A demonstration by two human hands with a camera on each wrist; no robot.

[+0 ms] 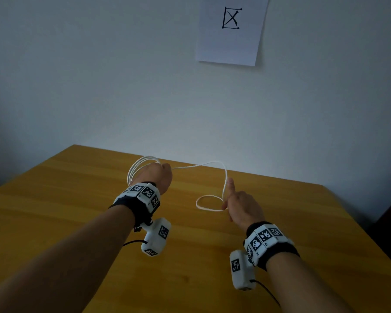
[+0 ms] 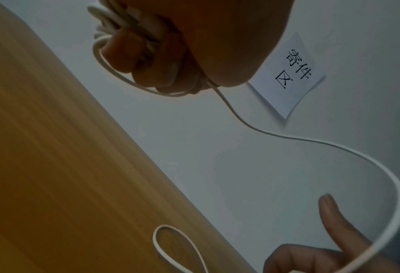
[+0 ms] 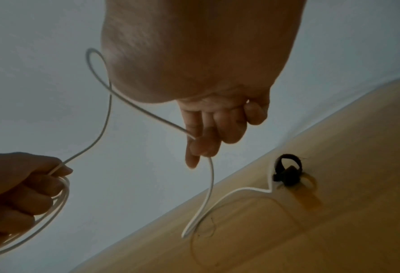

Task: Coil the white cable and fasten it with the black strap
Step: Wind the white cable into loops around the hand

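Note:
My left hand (image 1: pixel 160 175) is raised over the wooden table (image 1: pixel 77 199) and grips a coil of several loops of the white cable (image 1: pixel 133 166) in its fist (image 2: pixel 170 55). A free length of the cable (image 2: pixel 311 142) arcs from it to my right hand (image 1: pixel 239 206). That hand pinches the cable (image 3: pixel 194 137) between thumb and curled fingers, its index finger pointing up. Below it the cable drops into a loop (image 1: pixel 207 203) lying on the table. The black strap (image 3: pixel 287 171) lies curled on the table at the cable's far end; the head view does not show it.
A white paper sheet (image 1: pixel 231 30) with black characters hangs on the pale wall behind the table. The table's far edge meets the wall, and its right edge (image 1: pixel 359 222) borders a dark floor area.

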